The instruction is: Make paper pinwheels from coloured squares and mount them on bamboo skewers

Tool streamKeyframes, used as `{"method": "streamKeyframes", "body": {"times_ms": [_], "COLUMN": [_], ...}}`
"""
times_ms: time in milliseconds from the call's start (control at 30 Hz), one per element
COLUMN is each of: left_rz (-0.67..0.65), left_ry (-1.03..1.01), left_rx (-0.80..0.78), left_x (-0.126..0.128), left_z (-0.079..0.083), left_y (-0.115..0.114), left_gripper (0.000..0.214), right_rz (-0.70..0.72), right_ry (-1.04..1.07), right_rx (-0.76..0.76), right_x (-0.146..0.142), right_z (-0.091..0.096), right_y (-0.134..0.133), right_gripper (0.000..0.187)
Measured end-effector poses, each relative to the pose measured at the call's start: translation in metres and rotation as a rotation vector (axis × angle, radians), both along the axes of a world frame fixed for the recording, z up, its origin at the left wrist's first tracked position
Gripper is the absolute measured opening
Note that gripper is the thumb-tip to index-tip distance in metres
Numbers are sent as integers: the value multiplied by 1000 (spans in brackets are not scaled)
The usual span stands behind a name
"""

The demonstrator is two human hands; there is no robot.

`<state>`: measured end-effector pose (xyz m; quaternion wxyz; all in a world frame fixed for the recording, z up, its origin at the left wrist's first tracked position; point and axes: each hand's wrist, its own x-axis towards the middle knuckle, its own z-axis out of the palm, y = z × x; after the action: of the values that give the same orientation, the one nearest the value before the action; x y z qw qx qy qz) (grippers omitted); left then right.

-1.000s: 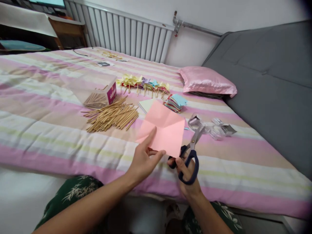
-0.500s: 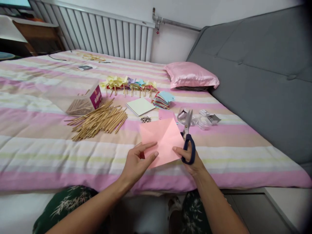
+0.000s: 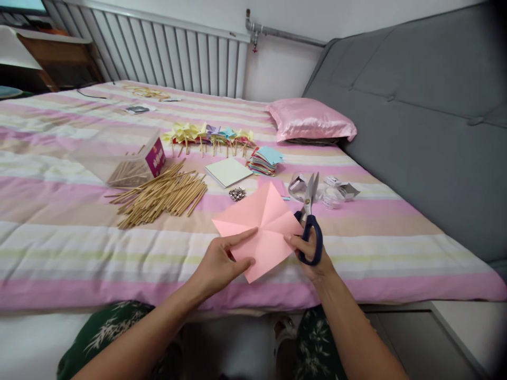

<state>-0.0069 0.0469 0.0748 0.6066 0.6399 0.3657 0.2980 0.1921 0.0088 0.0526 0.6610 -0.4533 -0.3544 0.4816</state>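
A square sheet of pink paper (image 3: 273, 237) with crossing crease lines is held up above the near edge of the bed, one corner pointing away from me. My left hand (image 3: 222, 264) grips its left side, with the index finger and thumb on top and the other fingers hidden underneath. At the right corner, my right hand (image 3: 315, 258) pinches the paper with its thumb. The same hand carries a pair of scissors (image 3: 311, 232) with dark blue handles, blades pointing away from me and nearly together.
Wooden sticks (image 3: 162, 195) lie beside a clear plastic box (image 3: 114, 163). Beyond are paper pinwheels (image 3: 209, 136), pale square paper (image 3: 228, 172), a coloured paper stack (image 3: 264, 161) and small metal pieces (image 3: 237, 194). Tape rolls (image 3: 332, 196) lie right, below a pink pillow (image 3: 311, 120).
The pink paper has turned, so a corner now points away from me, and its creases show more clearly. The scissors have shifted slightly right with my right hand.
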Motion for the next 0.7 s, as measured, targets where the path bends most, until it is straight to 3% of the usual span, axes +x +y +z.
{"method": "streamKeyframes", "body": {"times_ms": [200, 300, 400, 567, 700], "left_rz": [-53, 42, 226, 503, 593], "left_ry": [77, 140, 165, 177, 128], "left_rx": [-2, 20, 100, 264, 269], "left_x": [-3, -7, -14, -30, -38], "left_z": [4, 8, 10, 12, 16], "left_y": [4, 10, 18, 32, 35], "left_gripper": [72, 78, 78, 77, 78], "right_rz": [-120, -126, -91, 213, 453], "right_ry": [18, 11, -26, -131, -212], "right_rx": [21, 84, 136, 62, -31], "right_x": [-1, -3, -8, -22, -40], "right_z": [-2, -1, 0, 0, -8], "right_y": [3, 4, 1, -12, -22], "right_gripper": [30, 19, 16, 31, 42]}}
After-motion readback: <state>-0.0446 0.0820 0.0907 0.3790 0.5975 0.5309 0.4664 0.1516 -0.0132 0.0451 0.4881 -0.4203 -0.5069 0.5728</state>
